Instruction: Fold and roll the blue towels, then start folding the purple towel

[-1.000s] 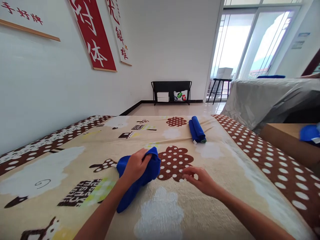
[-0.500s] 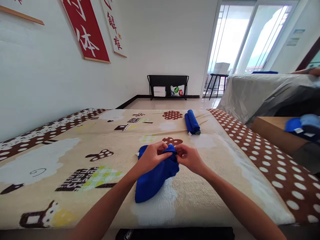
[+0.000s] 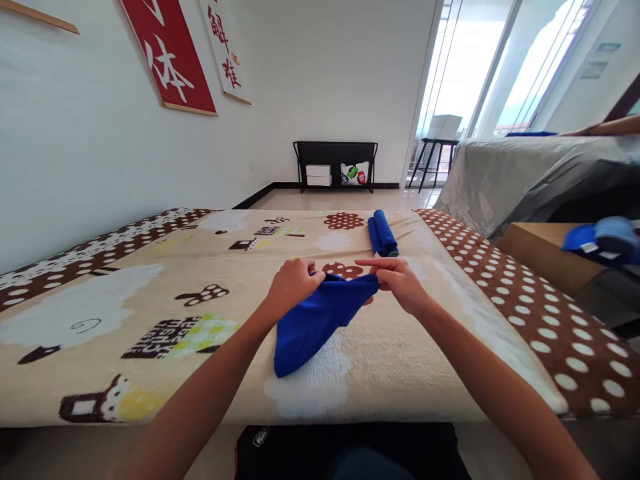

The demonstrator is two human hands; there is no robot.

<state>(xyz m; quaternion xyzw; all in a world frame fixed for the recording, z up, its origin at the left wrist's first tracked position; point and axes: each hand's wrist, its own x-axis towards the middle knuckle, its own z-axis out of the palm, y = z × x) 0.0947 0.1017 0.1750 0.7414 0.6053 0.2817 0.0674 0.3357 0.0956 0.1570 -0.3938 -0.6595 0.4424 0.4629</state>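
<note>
A blue cloth (image 3: 315,320) lies bunched on a patterned blanket (image 3: 150,293) that covers the table in front of me. My left hand (image 3: 293,283) pinches the cloth's far left corner. My right hand (image 3: 397,280) pinches its far right corner, so the far edge is stretched between them, slightly lifted. The rest of the cloth trails down toward me on the blanket. A rolled blue cloth (image 3: 383,233) rests farther back, beyond my right hand.
To the right stand a brown box (image 3: 545,257) with blue cloths (image 3: 603,240) on it and a table under a grey cover (image 3: 520,177). Another person's arm (image 3: 600,127) reaches over that cover. A black rack (image 3: 335,167) stands by the far wall.
My right hand joined the left on the blue cloth. Both hands then moved apart, pulling its far edge out wide. The view has dropped back a little.
</note>
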